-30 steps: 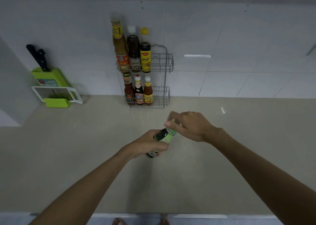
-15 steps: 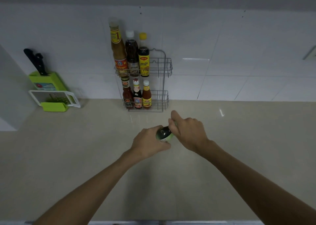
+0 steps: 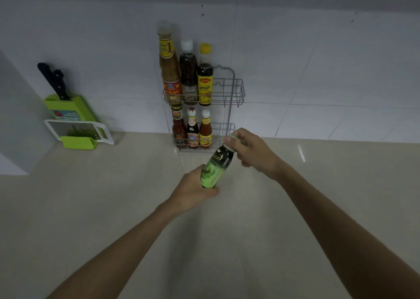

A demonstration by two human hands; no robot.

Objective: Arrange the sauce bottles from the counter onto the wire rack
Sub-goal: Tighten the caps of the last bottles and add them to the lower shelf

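The fingers of the right hand [image 3: 252, 151] are curled narrow around the green cap and neck of a dark sauce bottle [image 3: 216, 165], while the left hand [image 3: 193, 190] is wrapped around its lower body, thumb across the base. The bottle is held tilted, cap toward the wall, above the counter [image 3: 113, 207], just in front of the lower tier at the back edge. It is carried entirely by the two hands and appears clear of the counter surface.

Beyond the hands, the wire rack [image 3: 229, 94] is seen against the tiled wall: three tall bottles occupy the left of the upper tier, three short ones the left of the lower tier, and the right end of each tier is left free.

The step would be done well if the bottle were brought upright before being lowered, with the weight kept in the left hand and the neck only steadied by the right. The free right-end slot should be entered from above so that the front rail is cleared, and the neighbouring bottle with the white cap [image 3: 205, 130] is not knocked. A green knife block [image 3: 68, 110] stands well apart near the left corner and need not be considered
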